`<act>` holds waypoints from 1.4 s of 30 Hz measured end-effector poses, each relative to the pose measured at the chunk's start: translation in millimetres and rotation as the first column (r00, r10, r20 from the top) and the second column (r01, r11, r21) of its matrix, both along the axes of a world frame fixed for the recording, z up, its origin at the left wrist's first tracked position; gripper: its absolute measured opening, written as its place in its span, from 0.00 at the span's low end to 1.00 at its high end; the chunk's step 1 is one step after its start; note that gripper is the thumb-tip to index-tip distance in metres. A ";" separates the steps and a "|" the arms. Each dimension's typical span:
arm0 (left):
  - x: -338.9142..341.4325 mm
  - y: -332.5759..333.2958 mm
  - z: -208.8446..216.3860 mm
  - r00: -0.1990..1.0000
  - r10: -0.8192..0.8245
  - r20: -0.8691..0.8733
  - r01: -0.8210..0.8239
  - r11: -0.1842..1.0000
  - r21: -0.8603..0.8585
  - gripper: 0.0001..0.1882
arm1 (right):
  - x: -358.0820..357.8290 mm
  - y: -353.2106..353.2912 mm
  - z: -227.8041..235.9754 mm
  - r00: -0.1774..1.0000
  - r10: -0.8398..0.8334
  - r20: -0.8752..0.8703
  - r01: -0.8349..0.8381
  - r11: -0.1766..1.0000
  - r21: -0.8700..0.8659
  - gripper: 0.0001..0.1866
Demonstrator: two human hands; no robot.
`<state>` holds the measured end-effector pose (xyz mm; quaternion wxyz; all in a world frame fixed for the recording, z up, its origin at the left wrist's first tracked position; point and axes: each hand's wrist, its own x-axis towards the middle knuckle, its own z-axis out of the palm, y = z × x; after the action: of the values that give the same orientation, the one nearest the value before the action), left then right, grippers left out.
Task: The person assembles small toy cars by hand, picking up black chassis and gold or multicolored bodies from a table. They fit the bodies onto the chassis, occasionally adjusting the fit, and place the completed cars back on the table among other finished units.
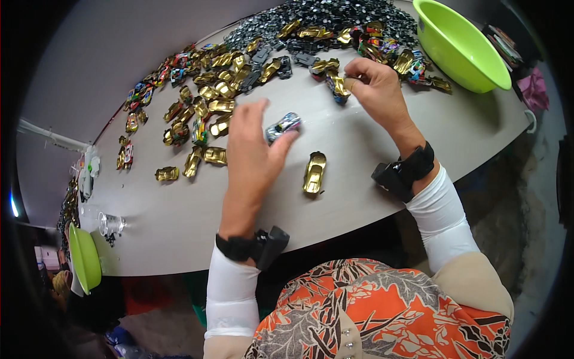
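Observation:
My left hand (250, 134) is over the middle of the table, thumb and fingers spread and slightly blurred. A silver-blue patterned toy car (283, 127) is right at its thumb, in the gap beside the fingers; it does not look gripped. To the right, my right hand (378, 91) pinches the edge of a gold and dark toy car (338, 90) between thumb and fingertips. A single gold toy car (314, 173) lies on the table between my forearms. Left of my left hand, several gold toy cars (222, 106) are scattered.
A heap of small dark shiny parts (335, 17) covers the far side. Multicoloured toy cars (173, 67) spread along the far left edge. A large lime-green basin (460, 45) stands far right, another green basin (88, 257) at the left edge. Nearby is a clear cup (110, 224).

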<state>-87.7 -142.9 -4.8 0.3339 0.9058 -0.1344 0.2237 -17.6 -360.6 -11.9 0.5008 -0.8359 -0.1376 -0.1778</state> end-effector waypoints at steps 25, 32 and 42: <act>-0.7 -5.4 -23.0 0.868 -0.155 -0.471 -0.148 0.826 -0.544 0.19 | -23.8 33.0 -20.5 0.963 0.253 0.096 -0.210 0.923 -0.321 0.13; 3.1 -22.1 -21.0 0.882 -0.357 -0.309 -0.043 0.591 -0.806 0.20 | -33.4 43.8 -0.7 0.754 0.547 -0.363 -0.333 0.796 0.506 0.12; 73.9 13.4 -2.3 0.743 -0.428 -0.514 0.087 0.824 -0.561 0.13 | -25.3 35.9 -4.8 0.830 0.431 -0.353 -0.190 0.815 0.548 0.08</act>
<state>-13.8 -129.5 -7.1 0.6111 0.7795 -0.0831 -0.1096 -43.0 -324.6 -16.7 0.7364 -0.6633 -0.1036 0.0842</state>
